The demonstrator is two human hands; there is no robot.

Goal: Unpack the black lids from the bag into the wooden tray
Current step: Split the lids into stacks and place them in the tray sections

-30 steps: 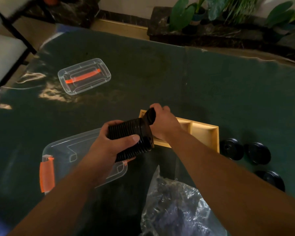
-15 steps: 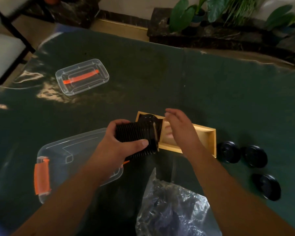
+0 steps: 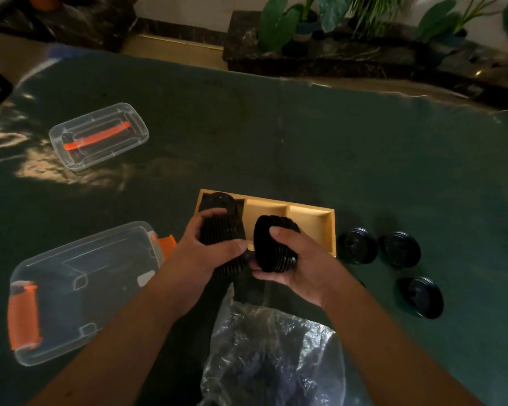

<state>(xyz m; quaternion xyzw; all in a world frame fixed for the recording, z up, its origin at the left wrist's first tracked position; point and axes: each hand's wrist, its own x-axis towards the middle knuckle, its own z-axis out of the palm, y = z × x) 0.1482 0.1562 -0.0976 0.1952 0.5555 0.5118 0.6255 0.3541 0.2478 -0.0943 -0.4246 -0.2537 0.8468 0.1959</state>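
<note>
My left hand (image 3: 208,253) grips a long stack of black lids (image 3: 222,234) held on its side just in front of the wooden tray (image 3: 311,208). My right hand (image 3: 294,265) holds a shorter stack of black lids (image 3: 272,244) split off beside it, over the tray's near edge. The tray has three compartments; a black lid (image 3: 219,200) lies in the left one, the other two show bare wood. The crumpled clear plastic bag (image 3: 273,356) lies near me between my forearms, with dark lids dimly visible inside.
Three black lids (image 3: 357,246) (image 3: 401,249) (image 3: 421,297) lie on the green table to the right of the tray. A clear box with orange latches (image 3: 79,288) sits at the left. Its clear cover with an orange handle (image 3: 99,136) lies farther back left. Potted plants stand beyond the table.
My right hand came back from the tray's left compartment, where it left a lid, and now holds a short stack pulled apart from the long stack in my left hand.
</note>
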